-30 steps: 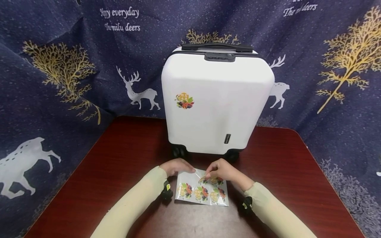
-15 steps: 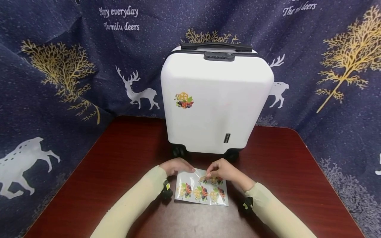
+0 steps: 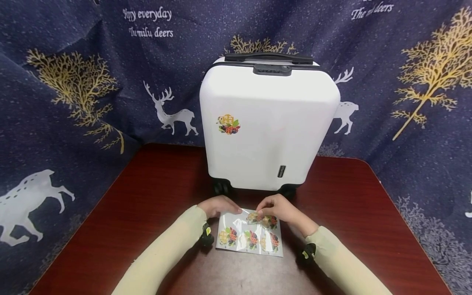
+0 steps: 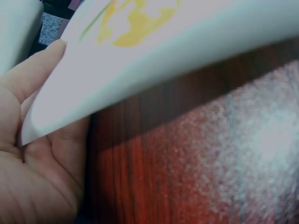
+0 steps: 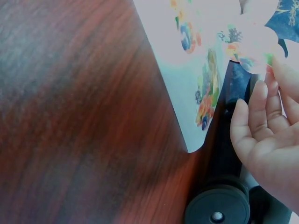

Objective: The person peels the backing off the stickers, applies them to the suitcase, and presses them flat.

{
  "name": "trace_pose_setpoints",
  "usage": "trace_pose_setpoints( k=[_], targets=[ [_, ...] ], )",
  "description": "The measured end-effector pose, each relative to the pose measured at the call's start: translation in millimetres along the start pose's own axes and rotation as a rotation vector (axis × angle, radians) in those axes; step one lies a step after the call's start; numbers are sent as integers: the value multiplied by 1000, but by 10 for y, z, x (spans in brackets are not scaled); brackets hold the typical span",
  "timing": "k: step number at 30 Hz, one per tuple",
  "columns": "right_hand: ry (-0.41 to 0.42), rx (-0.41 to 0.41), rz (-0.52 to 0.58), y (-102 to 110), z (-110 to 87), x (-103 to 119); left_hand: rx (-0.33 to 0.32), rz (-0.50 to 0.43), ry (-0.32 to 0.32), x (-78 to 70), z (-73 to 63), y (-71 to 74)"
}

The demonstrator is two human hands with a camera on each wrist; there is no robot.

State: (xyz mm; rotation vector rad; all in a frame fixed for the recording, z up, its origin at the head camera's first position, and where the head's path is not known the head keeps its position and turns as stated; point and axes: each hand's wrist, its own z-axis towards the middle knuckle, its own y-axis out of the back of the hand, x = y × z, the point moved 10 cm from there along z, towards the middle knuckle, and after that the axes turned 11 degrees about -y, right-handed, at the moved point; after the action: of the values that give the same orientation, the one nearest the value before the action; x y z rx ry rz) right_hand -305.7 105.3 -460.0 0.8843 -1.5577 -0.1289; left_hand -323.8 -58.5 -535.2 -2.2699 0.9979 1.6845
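A glossy white sticker sheet [image 3: 232,221] with several fruit-patterned stickers is held just above the dark red table. My left hand [image 3: 219,206] grips its far left corner, thumb on top and fingers underneath, as the left wrist view shows with the curved sheet [image 4: 93,84]. Between thumb and index finger, my right hand [image 3: 282,211] pinches a fruit sticker [image 5: 254,51] at the sheet's far row. That sticker is partly lifted and overlaps the sheet in the right wrist view. The other fingers of the right hand [image 5: 275,126] are loosely bent.
Behind the hands a white suitcase [image 3: 258,143] stands upright on black wheels [image 5: 217,205], with one fruit sticker [image 3: 228,125] on its upper left front. The reddish wooden table [image 3: 166,184] spreads around it. A dark blue deer-print cloth [image 3: 129,82] hangs behind.
My right hand has shifted slightly up and away, raising more of the pinched sticker off the sheet. The left hand stays on its corner.
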Motion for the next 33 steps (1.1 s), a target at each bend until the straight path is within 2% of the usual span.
trace_pose_setpoints(
  k=[7, 13, 17, 27, 33],
  targets=[
    [-41, 15, 69, 29, -12, -37, 1, 6, -1, 1, -5, -7],
    [-15, -32, 28, 114, -30, 74, 4, 21, -1, -14, -13, -1],
    [-33, -59, 51, 177, -29, 144, 7, 20, -4, -23, -14, -6],
    [-25, -229, 124, 513, -78, 395, -2, -8, -9, -15, -24, 6],
    [-39, -281, 189, 623, -153, 519, 1, -8, -15, -22, -28, -3]
  ],
)
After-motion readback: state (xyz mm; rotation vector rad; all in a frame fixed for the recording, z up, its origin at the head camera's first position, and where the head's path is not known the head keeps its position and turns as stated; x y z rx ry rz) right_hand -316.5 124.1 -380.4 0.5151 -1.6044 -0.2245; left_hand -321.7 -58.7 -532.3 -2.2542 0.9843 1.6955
